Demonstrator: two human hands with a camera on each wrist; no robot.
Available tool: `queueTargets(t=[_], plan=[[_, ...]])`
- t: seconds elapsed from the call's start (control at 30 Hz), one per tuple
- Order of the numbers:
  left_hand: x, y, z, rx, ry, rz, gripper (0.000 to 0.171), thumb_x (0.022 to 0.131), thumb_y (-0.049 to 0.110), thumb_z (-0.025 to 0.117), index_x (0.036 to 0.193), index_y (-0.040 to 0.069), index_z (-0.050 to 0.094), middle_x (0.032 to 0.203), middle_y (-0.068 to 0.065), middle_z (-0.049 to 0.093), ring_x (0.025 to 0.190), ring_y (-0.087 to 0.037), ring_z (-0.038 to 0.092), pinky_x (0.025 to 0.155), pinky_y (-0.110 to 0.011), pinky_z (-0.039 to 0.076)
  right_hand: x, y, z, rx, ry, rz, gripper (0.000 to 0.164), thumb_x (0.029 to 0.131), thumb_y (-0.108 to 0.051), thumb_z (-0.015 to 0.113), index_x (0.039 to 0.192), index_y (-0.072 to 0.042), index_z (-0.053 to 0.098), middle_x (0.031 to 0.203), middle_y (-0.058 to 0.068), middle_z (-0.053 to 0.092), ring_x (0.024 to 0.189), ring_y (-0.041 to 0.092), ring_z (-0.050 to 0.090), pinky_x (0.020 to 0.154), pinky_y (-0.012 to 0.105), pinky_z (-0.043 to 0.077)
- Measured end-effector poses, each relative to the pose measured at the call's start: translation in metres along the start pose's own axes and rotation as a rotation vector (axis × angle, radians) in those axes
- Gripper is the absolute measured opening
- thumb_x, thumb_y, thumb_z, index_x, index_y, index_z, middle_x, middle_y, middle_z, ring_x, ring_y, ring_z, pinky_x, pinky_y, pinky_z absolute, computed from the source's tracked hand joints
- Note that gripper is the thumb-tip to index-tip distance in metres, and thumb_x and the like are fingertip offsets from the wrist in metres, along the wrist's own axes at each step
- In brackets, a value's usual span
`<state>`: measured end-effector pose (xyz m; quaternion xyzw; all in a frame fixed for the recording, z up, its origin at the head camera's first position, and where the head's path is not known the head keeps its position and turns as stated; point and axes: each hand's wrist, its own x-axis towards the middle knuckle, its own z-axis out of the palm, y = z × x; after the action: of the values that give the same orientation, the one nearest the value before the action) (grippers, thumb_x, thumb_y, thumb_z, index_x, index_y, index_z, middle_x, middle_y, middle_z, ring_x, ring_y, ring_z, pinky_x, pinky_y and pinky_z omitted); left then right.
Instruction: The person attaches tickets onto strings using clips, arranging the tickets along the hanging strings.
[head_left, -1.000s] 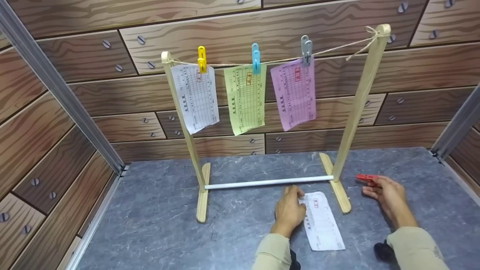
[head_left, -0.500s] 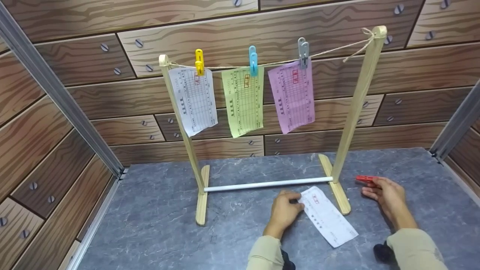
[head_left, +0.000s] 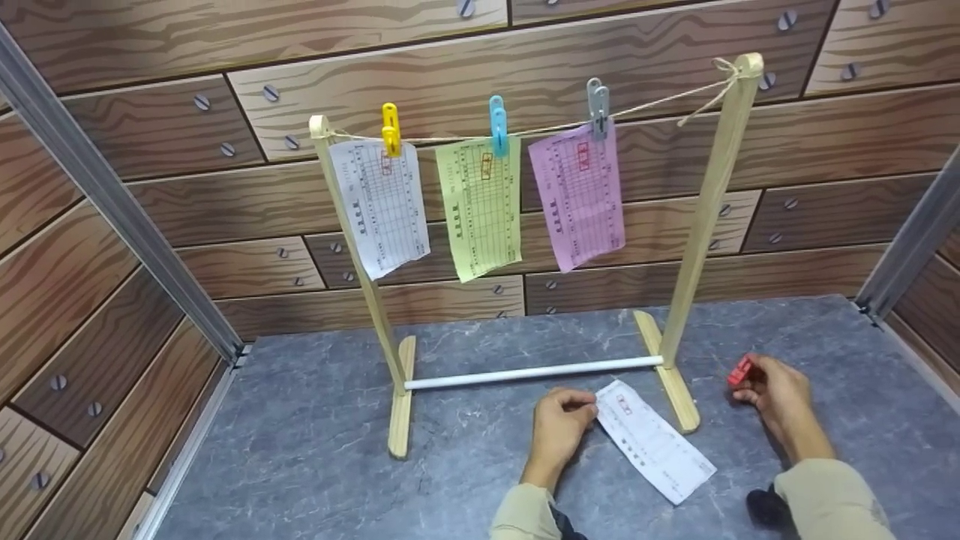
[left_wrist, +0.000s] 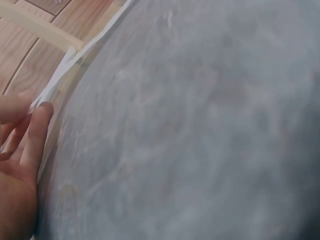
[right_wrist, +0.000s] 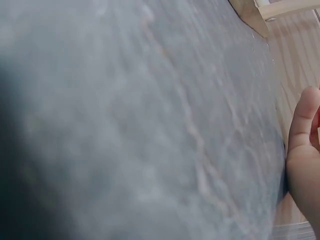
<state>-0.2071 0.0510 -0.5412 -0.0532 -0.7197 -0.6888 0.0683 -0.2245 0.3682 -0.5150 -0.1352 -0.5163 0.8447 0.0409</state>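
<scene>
My left hand (head_left: 559,431) pinches the upper left corner of a loose white printed slip (head_left: 652,446) between thumb and fingers. The slip slants down to the right, low over the tabletop, with a small red stamp near its top. In the left wrist view the slip shows as a thin white strip (left_wrist: 97,40) running away from the fingertips. Right of the rack, my right hand (head_left: 784,401) pinches a red clothespin (head_left: 739,370). The right wrist view shows mainly that hand's thumb (right_wrist: 303,120); the clothespin is mostly out of that frame.
A wooden rack (head_left: 701,225) with a white bottom rod (head_left: 532,373) stands behind the hands. On its string hang a white slip (head_left: 382,210) under a yellow clothespin (head_left: 391,129), a green slip (head_left: 481,217) under a blue one, and a purple slip (head_left: 581,202) under a grey one.
The left hand has shifted left and the loose slip has swung, its lower end going right. In the right hand the red clothespin has turned from level to a slant.
</scene>
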Motion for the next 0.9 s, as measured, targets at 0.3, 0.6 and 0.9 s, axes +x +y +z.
queueTargets(t=[0.3, 0.6, 0.9], plan=[[-0.0006, -0.0026, -0.0048, 0.059, 0.036, 0.033, 0.012, 0.08, -0.005, 0.073, 0.081, 0.007, 0.072, 0.08, 0.006, 0.059, 0.069, -0.005, 0.056, 0.064, -0.022, 0.049, -0.0015, 0.0032, 0.0017, -0.019, -0.057, -0.044, 0.027, 0.103, -0.009, 0.056, 0.08, -0.007, 0.069, 0.069, 0.004, 0.066, 0.059, 0.014, 0.062, 0.056, 0.026, 0.056], [-0.0035, -0.0037, -0.005, 0.026, 0.02, 0.009, 0.012, 0.08, -0.006, 0.07, 0.082, 0.007, 0.071, 0.071, 0.006, 0.061, 0.064, -0.006, 0.056, 0.06, -0.022, 0.049, -0.0013, 0.0053, -0.0027, 0.022, -0.054, -0.043, 0.024, 0.103, -0.009, 0.056, 0.082, -0.009, 0.067, 0.073, 0.004, 0.067, 0.063, 0.015, 0.065, 0.06, 0.028, 0.057], [-0.0035, -0.0003, -0.0025, -0.06, -0.011, -0.028, 0.016, 0.09, -0.012, 0.058, 0.09, 0.004, 0.06, 0.08, 0.0, 0.056, 0.064, -0.009, 0.056, 0.056, -0.023, 0.053, -0.0011, 0.006, -0.002, -0.033, -0.068, -0.066, 0.018, 0.103, -0.008, 0.058, 0.086, -0.009, 0.065, 0.074, 0.004, 0.066, 0.064, 0.015, 0.064, 0.059, 0.028, 0.057]])
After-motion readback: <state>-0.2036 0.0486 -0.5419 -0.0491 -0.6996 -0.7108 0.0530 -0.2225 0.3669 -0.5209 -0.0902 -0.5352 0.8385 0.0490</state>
